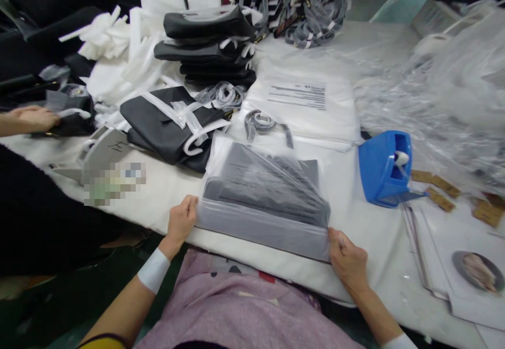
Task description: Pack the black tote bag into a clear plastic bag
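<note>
Both hands, left hand (181,222) and right hand (349,259), are pinching the bagged dark item (264,196) by its near corners; looks like sealing the flap is needing a firm, even press.

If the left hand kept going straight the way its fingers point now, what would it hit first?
The left hand grips the near-left corner of the clear plastic bag, fingers pointing up and right. Going on, it would probably push into that bag and the dark item inside; depth is hard to judge.
</note>
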Tool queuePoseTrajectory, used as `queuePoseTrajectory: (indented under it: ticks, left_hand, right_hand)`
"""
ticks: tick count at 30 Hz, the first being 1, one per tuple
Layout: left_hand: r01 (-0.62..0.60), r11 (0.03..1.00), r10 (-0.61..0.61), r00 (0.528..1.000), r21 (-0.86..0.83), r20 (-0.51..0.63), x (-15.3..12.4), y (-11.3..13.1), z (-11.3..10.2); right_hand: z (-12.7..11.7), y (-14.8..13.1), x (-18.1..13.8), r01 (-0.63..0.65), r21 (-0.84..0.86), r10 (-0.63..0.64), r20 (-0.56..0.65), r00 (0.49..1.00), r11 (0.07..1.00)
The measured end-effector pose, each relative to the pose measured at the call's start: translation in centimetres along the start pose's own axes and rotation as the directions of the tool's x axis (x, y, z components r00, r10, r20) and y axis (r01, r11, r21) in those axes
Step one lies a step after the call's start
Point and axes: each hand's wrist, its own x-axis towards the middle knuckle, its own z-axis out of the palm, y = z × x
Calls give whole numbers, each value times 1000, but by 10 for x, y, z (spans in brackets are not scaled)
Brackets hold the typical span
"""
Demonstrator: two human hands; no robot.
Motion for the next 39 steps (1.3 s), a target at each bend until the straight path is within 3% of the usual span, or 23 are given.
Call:
queuePoseTrajectory:
  ticks: [3, 6, 9, 12, 15, 19, 22, 26, 28, 30, 31, 33, 34, 36, 39]
  left_hand:
    - [-17, 999, 16, 999, 32, 35, 1, 2, -3]
    - [-17, 1000, 16, 999, 10, 37, -4, 6, -20]
    - [17, 985, -16, 1000, -172, 3, -15, 7, -41]
    - [24, 943, -29, 1000, -331, -10, -25, 4, -49]
    - [45, 979, -54, 998, -197, -40, -19, -2, -37]
    - [30, 999, -30, 999, -12, -18, 7, -4, -9]
    - [32, 997, -29, 999, 72, -33, 21, 1, 3]
    - [45, 992, -23, 983, 115, -184, 14, 13, -6]
    - [30, 993, 17, 921, 114, -390, -3, 25, -16]
    - [-130, 984, 175, 855, 126, -488, -29, 43, -21]
    - [-263, 954, 299, 846, 142, -441, -42, 54, -21]
    - [-535, 834, 549, 828, 134, -114, -66, 79, -13]
    - [-591, 795, 591, 805, 135, 46, -74, 91, -6]
    - [-603, 777, 553, 791, 180, 262, -81, 109, 12]
    - [-553, 792, 457, 818, 257, 350, -76, 120, 34]
  right_hand:
    - [5, 3, -1, 53, -73, -54, -8, 999, 996]
    - [7, 1, -2, 67, -126, -68, -3, 998, 990]
    - [8, 1, -3, 94, -149, -95, -5, 995, 984]
    - [9, 4, -4, 90, -143, -98, -51, 994, 986]
    - [9, 6, -3, 85, -164, -94, -45, 995, 983]
    - [9, -2, 0, 147, -317, -102, 155, 983, 937]
    - [8, -14, 1, 118, -426, -27, 213, 977, 897]
    - [3, -24, 0, 113, -437, -2, 246, 969, 892]
    - [1, -27, 0, 106, -445, 19, 269, 963, 889]
    - [-3, -29, 0, 94, -462, 46, 283, 958, 882]
    - [-5, -30, 0, 96, -464, 51, 295, 954, 881]
    - [-8, -32, 2, 114, -454, 46, 326, 944, 884]
    - [-9, -33, 4, 124, -445, 39, 341, 939, 887]
    - [-11, -34, 6, 134, -434, 33, 356, 934, 891]
    - [-10, -35, 9, 95, -435, 58, 326, 944, 896]
